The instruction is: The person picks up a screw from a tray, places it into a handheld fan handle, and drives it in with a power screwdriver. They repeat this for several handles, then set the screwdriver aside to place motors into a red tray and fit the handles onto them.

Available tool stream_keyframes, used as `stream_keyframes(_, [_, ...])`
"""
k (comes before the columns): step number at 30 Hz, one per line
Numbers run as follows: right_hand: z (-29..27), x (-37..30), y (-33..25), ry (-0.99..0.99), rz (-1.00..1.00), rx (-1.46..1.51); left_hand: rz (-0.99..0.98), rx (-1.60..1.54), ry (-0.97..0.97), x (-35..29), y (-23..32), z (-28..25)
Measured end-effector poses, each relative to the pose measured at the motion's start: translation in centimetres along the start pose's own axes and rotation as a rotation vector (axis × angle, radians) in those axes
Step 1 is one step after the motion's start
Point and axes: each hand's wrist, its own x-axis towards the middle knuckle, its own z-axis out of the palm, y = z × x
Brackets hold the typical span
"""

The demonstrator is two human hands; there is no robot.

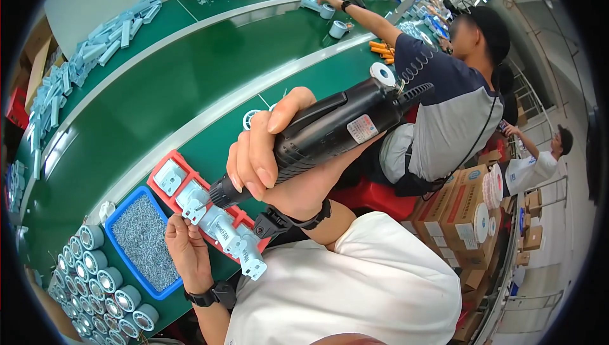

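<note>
My right hand point(266, 148) is wrapped round a black electric screwdriver point(336, 129), held slantwise with its nose down and to the left. Below that nose, a red fixture point(171, 202) carries several light-blue plastic fan housings point(219, 227). The screwdriver's tip end lies over one light-blue housing point(192, 200) in the fixture. Close beside that housing, my left hand point(190, 253) has its thumb and fingertips pinched together at the housing's edge. Whatever sits between those fingertips is too small to make out. A blue tray point(109, 218) full of small screws stands left of the fixture.
Round motor-like parts point(95, 262) crowd the lower left. Light-blue plastic pieces point(95, 47) are piled along the far side of a green conveyor point(158, 85). A co-worker point(444, 97) sits at the right, reaching across the belt. Cardboard boxes point(460, 212) are stacked behind.
</note>
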Motion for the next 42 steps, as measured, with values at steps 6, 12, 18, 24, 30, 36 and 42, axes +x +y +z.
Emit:
stream_keyframes(6, [-0.9, 0.9, 0.0, -0.307, 0.146, -0.101, -0.134, 0.025, -0.093, -2.0, 1.7, -1.6])
stream_keyframes(12, [1.7, 1.4, -2.1, -0.436, 0.155, -0.397, -0.268, -0.069, 0.09, -4.3, 3.7, -1.8])
stream_keyframes(18, [1.3, 0.8, -0.3, -0.423, 0.237, -0.462, -0.231, -0.039, 0.093, -5.5, 2.9, -3.7])
stream_keyframes(24, [1.9, 0.2, 0.7, -0.398, 0.231, -0.538, -0.276, 0.015, -0.133, -5.1, 2.5, -4.7])
stream_keyframes(30, [1.1, 1.8, 1.2, -0.674, 0.377, -0.463, -0.274, 0.135, 0.019, -5.0, 2.6, -3.2])
stream_keyframes(36, [1.5, 0.0, 1.3, -0.514, 0.306, -0.514, -0.404, 0.161, 0.023, -6.8, 2.3, -3.1])
stream_keyframes(42, [3.1, -1.3, 0.7, -0.367, 0.177, -0.523, -0.273, 0.12, -0.019, -5.7, 1.9, -2.5])
